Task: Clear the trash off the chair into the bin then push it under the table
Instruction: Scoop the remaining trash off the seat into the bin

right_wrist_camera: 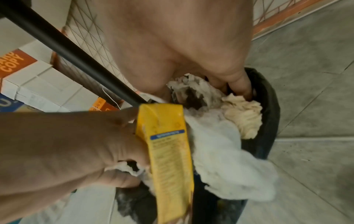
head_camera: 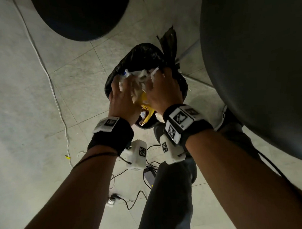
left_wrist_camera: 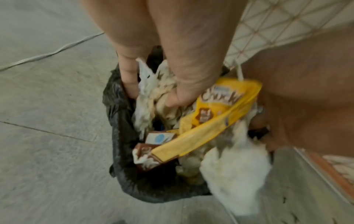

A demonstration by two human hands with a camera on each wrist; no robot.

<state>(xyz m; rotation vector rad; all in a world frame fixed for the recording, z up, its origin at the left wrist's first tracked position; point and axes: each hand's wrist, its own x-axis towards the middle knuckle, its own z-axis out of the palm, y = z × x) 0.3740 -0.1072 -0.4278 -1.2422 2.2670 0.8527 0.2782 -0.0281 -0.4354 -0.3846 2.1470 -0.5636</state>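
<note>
Both hands hold one bundle of trash over a bin lined with a black bag (head_camera: 143,58), which stands on the floor. My left hand (head_camera: 120,84) grips crumpled white tissues (left_wrist_camera: 151,91), its fingertips (left_wrist_camera: 178,98) dug into them. My right hand (head_camera: 159,78) curls round more white tissue (right_wrist_camera: 220,151) on the bundle's other side. A flattened yellow snack box (left_wrist_camera: 220,109) is wedged between the palms. A brown drink carton (left_wrist_camera: 149,157) lies in the bin below. A dark round seat (head_camera: 80,16) is at the top of the head view.
A large dark round surface (head_camera: 259,72) fills the right side, with a black pole (right_wrist_camera: 67,50) beside the bin. A white cable (head_camera: 53,85) and a plug (head_camera: 113,199) lie on the tiled floor. My leg (head_camera: 166,202) stands close to the bin. Stacked paper boxes (right_wrist_camera: 28,78) sit behind a wire rack.
</note>
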